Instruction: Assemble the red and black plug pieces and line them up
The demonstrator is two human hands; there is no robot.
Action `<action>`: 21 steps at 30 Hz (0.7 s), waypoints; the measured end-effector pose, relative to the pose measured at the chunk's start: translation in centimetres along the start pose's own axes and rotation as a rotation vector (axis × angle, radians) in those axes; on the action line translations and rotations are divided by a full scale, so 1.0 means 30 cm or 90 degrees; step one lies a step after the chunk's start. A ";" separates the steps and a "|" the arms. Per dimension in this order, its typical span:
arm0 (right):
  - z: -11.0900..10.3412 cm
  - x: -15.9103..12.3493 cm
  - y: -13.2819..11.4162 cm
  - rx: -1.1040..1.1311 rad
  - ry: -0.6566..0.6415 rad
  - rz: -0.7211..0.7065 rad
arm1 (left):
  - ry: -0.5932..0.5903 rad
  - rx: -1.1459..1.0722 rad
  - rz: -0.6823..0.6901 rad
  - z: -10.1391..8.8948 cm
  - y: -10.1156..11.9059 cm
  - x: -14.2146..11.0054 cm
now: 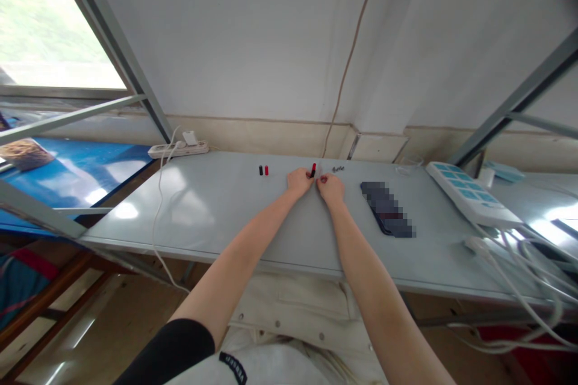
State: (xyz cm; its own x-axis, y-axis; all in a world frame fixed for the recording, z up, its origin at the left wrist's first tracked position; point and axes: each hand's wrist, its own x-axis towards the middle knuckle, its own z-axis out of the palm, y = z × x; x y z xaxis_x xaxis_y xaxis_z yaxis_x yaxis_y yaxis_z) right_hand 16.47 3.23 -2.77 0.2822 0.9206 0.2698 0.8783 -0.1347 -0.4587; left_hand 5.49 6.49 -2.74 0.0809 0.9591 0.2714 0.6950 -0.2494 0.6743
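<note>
My left hand point(298, 183) is closed, its fingertips gripping a small red-and-black cylinder point(313, 169) that stands nearly upright. Close beside it, my right hand point(332, 189) is pinched shut; what lies between its fingertips is too small to make out. Both hands are over the grey desk point(226, 204), with their fingertips almost meeting. To the left of my hands stand a small black cylinder point(261, 170) and a small red cylinder point(266, 170). Several tiny metal pieces point(338, 169) lie just behind my right hand.
A dark, blurred-out phone-like slab point(383, 207) lies right of my right arm. A white power strip point(171, 149) with a cable sits at the back left. The larger power strip point(469, 192) with blue sockets is at the right, cables trailing. Metal frame posts flank the desk.
</note>
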 end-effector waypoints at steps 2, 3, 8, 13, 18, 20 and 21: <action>-0.005 -0.004 -0.003 -0.004 -0.005 0.004 | 0.001 0.008 0.014 -0.008 -0.007 0.003; -0.009 -0.006 -0.006 -0.008 -0.010 0.007 | 0.002 0.005 0.021 -0.017 -0.010 0.001; -0.034 -0.028 -0.019 -0.039 -0.011 0.010 | -0.001 0.017 0.056 -0.114 -0.028 -0.058; -0.060 -0.057 -0.048 0.028 0.023 -0.005 | 0.090 0.037 -0.019 -0.214 -0.074 -0.154; -0.064 -0.091 -0.102 0.113 0.043 -0.094 | 0.143 0.080 -0.084 -0.258 -0.114 -0.181; -0.057 -0.105 -0.122 0.127 0.035 -0.138 | 0.136 0.124 -0.095 -0.269 -0.114 -0.178; -0.054 -0.111 -0.130 0.128 0.028 -0.156 | 0.127 0.154 -0.101 -0.273 -0.112 -0.176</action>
State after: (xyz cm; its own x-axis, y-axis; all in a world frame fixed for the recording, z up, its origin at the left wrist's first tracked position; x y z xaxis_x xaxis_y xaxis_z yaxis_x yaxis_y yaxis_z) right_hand 12.73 0.10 -0.53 0.0920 0.8995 0.4271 0.8295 0.1680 -0.5326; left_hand -3.13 1.16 -0.81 -0.1665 0.9324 0.3208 0.8390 -0.0369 0.5429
